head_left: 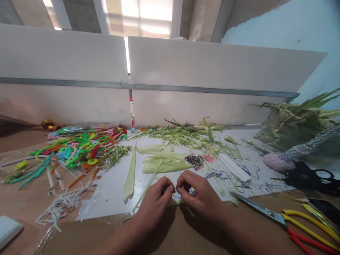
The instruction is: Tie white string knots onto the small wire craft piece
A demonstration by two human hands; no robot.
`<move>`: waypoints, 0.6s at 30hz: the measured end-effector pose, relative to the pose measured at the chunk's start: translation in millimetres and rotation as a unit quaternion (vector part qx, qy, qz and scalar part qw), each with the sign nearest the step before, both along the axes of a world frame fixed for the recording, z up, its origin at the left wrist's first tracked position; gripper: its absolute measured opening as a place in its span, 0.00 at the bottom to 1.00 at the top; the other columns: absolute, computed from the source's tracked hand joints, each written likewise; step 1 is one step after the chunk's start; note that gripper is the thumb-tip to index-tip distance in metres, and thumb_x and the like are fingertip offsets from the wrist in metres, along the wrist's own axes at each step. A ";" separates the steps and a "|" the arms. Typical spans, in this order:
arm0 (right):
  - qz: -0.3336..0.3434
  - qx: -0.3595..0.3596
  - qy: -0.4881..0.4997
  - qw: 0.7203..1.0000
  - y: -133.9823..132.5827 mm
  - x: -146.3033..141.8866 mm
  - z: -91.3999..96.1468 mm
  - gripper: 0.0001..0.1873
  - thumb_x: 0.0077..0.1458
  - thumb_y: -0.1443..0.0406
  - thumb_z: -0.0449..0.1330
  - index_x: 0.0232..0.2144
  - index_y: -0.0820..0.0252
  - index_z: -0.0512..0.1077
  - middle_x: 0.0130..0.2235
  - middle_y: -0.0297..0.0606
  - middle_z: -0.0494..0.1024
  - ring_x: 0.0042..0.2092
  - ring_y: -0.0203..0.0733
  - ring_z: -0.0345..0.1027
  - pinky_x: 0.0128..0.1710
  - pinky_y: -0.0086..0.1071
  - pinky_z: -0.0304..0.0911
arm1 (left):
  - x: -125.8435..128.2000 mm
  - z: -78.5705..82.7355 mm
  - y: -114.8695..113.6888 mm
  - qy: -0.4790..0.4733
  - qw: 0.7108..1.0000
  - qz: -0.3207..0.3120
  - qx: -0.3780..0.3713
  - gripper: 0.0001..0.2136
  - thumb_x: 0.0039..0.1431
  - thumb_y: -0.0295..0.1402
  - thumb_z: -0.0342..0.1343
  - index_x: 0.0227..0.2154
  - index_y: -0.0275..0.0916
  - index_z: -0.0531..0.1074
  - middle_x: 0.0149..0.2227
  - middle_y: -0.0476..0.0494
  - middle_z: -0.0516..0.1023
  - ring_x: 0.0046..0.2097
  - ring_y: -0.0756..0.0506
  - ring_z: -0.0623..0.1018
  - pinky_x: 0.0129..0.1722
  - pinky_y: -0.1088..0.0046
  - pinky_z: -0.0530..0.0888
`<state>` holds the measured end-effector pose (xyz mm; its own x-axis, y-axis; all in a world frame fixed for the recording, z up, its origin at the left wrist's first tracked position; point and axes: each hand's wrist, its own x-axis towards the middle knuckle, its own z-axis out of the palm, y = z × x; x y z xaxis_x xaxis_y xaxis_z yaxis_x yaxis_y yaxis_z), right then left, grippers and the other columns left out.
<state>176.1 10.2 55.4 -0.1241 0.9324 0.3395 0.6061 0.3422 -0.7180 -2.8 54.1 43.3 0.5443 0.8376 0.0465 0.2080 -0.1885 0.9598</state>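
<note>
My left hand [159,196] and my right hand [198,193] meet fingertip to fingertip at the near edge of the white sheet [111,198]. Both are closed in a pinch. Between the fingertips is something dark and tiny, too small to name. Just beyond the hands lie pale green corn husks [164,164], with one long husk [130,175] to their left. A clump of dark brown strands [194,160] rests at the husks' right end, beside a pink patch [208,158]. Blue-and-white cord [217,174] lies to the right of my right hand.
Colourful pipe-cleaner pieces [85,145] heap at the left, above white strings [65,203]. Green scraps [180,132] line the back by a white panel [212,106]. Large scissors [271,213] with red and yellow handles lie at the right, near a bag of husks [287,129].
</note>
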 end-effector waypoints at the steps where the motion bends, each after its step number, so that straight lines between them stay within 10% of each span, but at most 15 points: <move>1: 0.003 0.001 0.002 1.000 0.0 0.1 0.1 0.06 0.57 0.72 0.57 0.30 0.57 0.69 0.32 0.32 0.72 0.33 0.37 0.65 0.32 0.30 0.57 | 0.1 0.5 -0.1 0.000 1.000 0.000 -0.002 0.12 0.65 0.41 0.48 0.28 0.41 0.64 0.29 0.51 0.67 0.34 0.46 0.66 0.35 0.71 0.62; 18: 0.018 0.001 0.006 1.000 0.0 2.2 -0.2 0.05 0.60 0.70 0.58 0.31 0.57 0.71 0.32 0.32 0.73 0.34 0.38 0.66 0.34 0.30 0.57 | -0.3 2.9 -1.7 0.027 0.999 0.003 0.016 0.11 0.64 0.40 0.47 0.28 0.41 0.64 0.29 0.51 0.68 0.33 0.46 0.67 0.34 0.71 0.61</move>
<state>178.3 10.2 55.2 -0.1529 0.9268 0.3430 0.5844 0.3647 -0.7249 -3.1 52.4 46.2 0.5411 0.8398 0.0432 0.2615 -0.2169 0.9405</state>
